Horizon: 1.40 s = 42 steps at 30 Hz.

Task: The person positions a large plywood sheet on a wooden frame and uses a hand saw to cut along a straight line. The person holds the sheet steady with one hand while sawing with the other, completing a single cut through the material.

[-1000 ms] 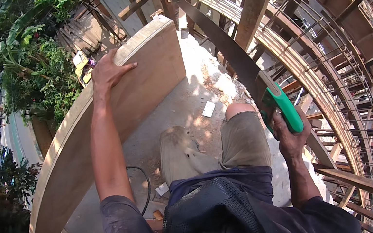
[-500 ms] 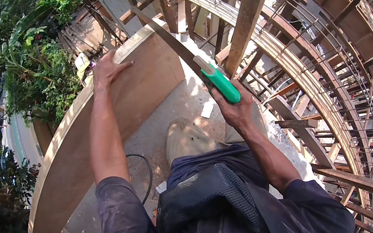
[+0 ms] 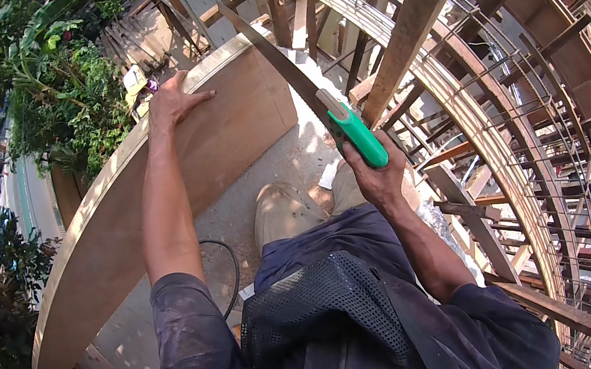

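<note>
A wide wooden panel [image 3: 150, 201] with a pale top edge stands on its side to my left, running away from me. My left hand [image 3: 176, 103] lies over that top edge near the far end, its thumb stretched out along the inner face and its fingers over the outer side. In my right hand [image 3: 378, 167] is a handsaw [image 3: 355, 135] with a green handle, the fingers wrapped round it. Its long dark blade slants up and to the left, with the tip just beyond the panel's far end. From here I cannot tell whether the teeth touch the wood.
Timber framework and reinforcing bars [image 3: 484, 98] curve along the right, with a thick wooden post [image 3: 417, 23] leaning close to the saw. A black cable [image 3: 235, 273] loops on the concrete floor [image 3: 218, 213]. Plants [image 3: 72, 89] grow beyond the panel on the left.
The view has shifted slightly. My right hand and the saw appear a little lower and to the right, while my left hand keeps its place on the panel.
</note>
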Each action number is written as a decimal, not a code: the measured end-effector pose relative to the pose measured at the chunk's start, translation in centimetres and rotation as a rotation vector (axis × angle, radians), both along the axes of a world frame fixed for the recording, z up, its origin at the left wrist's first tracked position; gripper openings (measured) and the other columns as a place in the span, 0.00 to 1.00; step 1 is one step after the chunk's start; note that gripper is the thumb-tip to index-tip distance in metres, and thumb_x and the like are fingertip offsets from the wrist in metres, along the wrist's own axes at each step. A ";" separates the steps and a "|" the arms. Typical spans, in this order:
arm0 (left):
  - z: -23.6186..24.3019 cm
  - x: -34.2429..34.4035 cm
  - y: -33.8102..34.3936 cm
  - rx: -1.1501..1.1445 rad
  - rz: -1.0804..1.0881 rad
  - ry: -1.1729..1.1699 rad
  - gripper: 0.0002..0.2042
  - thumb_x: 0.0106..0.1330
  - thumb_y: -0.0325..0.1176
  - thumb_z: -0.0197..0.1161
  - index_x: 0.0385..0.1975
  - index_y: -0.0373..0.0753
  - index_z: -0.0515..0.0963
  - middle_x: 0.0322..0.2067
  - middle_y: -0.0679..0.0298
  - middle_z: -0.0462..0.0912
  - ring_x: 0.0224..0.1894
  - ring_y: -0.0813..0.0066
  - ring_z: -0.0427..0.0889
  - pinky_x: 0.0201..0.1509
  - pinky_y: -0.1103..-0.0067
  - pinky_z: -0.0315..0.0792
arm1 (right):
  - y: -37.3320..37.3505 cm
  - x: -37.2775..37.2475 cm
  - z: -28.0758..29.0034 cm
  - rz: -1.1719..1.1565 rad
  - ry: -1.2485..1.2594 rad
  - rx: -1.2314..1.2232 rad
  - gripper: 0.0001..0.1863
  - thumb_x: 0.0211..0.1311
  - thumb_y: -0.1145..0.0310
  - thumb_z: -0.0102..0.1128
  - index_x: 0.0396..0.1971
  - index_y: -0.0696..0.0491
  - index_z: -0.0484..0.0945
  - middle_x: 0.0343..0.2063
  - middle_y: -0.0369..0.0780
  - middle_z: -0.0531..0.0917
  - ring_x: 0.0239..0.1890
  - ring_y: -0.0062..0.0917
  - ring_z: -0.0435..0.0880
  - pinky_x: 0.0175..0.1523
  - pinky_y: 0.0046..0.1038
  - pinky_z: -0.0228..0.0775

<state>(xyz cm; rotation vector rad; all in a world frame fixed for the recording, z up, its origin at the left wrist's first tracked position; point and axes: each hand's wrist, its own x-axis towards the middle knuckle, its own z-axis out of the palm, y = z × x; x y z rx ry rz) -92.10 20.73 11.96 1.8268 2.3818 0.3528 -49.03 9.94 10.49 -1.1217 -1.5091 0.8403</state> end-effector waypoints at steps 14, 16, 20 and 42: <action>-0.1 0.3 4.6 -0.081 0.089 -0.029 0.57 0.43 0.75 0.78 0.72 0.45 0.74 0.68 0.56 0.79 0.68 0.57 0.80 0.74 0.64 0.73 | 7.1 0.0 -0.4 0.054 -0.005 -0.032 0.10 0.67 0.69 0.76 0.40 0.58 0.84 0.27 0.35 0.85 0.30 0.15 0.81 0.37 0.22 0.73; -0.2 0.2 5.4 -0.078 0.075 -0.032 0.57 0.43 0.75 0.78 0.73 0.45 0.73 0.69 0.56 0.79 0.68 0.57 0.80 0.74 0.64 0.73 | 7.4 0.4 -0.6 0.057 -0.009 -0.018 0.10 0.67 0.70 0.76 0.40 0.58 0.84 0.27 0.35 0.85 0.30 0.15 0.81 0.37 0.22 0.73; -1.0 0.2 5.6 -0.054 0.072 -0.043 0.57 0.44 0.76 0.77 0.73 0.45 0.73 0.69 0.56 0.79 0.68 0.57 0.80 0.74 0.63 0.73 | 8.2 0.9 -0.6 0.070 -0.012 -0.014 0.10 0.66 0.69 0.76 0.40 0.57 0.84 0.24 0.35 0.84 0.28 0.15 0.81 0.35 0.23 0.74; -2.4 5.8 11.4 -0.100 0.116 0.040 0.61 0.39 0.78 0.76 0.74 0.44 0.71 0.58 0.47 0.86 0.63 0.50 0.84 0.69 0.58 0.75 | 8.3 -0.9 -0.5 0.093 0.039 0.193 0.32 0.66 0.73 0.75 0.69 0.54 0.76 0.45 0.48 0.91 0.45 0.27 0.92 0.49 0.29 0.84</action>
